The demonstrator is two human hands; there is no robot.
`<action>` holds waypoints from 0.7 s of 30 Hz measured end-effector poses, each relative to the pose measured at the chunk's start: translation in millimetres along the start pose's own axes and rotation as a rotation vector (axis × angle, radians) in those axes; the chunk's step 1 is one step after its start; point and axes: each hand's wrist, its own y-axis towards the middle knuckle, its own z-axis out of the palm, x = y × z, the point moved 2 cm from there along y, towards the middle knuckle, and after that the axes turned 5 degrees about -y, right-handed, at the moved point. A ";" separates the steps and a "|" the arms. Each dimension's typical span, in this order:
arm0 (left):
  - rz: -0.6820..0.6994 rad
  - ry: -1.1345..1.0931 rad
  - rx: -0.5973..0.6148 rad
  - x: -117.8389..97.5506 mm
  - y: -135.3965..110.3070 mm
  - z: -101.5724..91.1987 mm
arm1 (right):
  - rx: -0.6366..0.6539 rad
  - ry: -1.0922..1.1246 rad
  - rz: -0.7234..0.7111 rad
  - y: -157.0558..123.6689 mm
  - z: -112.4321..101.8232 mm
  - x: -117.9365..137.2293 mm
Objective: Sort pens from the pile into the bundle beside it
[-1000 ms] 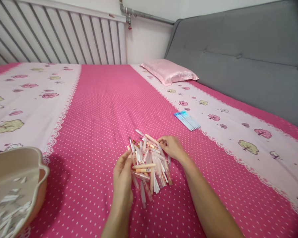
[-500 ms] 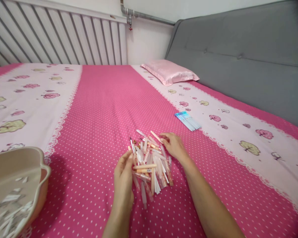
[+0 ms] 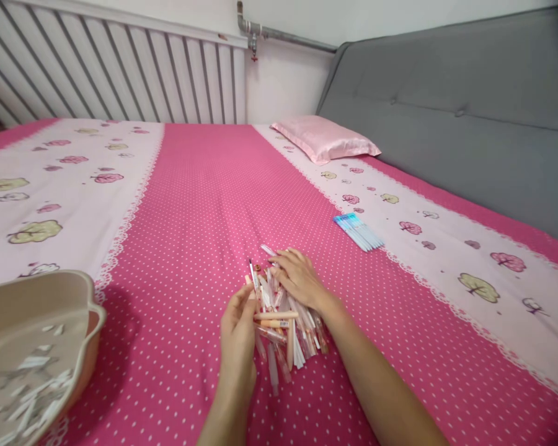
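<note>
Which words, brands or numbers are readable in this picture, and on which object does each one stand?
No text can be read.
Orange pen in the pile: a small label, too blurred to read.
Blue pens: no legible print.
Basin: no print seen.

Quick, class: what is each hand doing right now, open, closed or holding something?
Left hand: fingers curled against the pens; grip cannot be told.
Right hand: open, resting on the pens.

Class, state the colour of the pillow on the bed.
The pillow is pale pink; head view.
</note>
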 end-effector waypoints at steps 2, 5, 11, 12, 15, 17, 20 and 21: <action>0.006 -0.015 -0.002 0.5 0.1 -0.2 | 0.003 -0.022 -0.007 4.3 2.5 2.1; -0.001 -0.019 -0.006 0.9 0.2 -0.2 | -0.020 -0.004 -0.023 6.3 3.8 4.4; -0.006 -0.013 -0.012 0.4 1.3 -1.2 | -0.193 0.249 -0.027 -0.5 -25.5 2.6; -0.001 -0.008 -0.017 0.6 2.0 -2.0 | -0.222 0.277 -0.016 -2.7 -32.5 1.0; 0.012 0.007 -0.033 1.8 4.4 -3.8 | -0.242 0.308 0.025 -10.7 -47.3 -6.3; 0.023 0.017 -0.036 2.3 5.4 -3.8 | -0.217 0.300 0.053 -16.4 -50.6 -11.7; 0.063 0.037 -0.053 1.2 6.0 -2.8 | -0.122 0.275 0.101 -23.6 -48.4 -16.5; 0.082 0.051 -0.060 0.4 6.1 -2.5 | -0.081 0.268 0.118 -25.8 -46.8 -16.9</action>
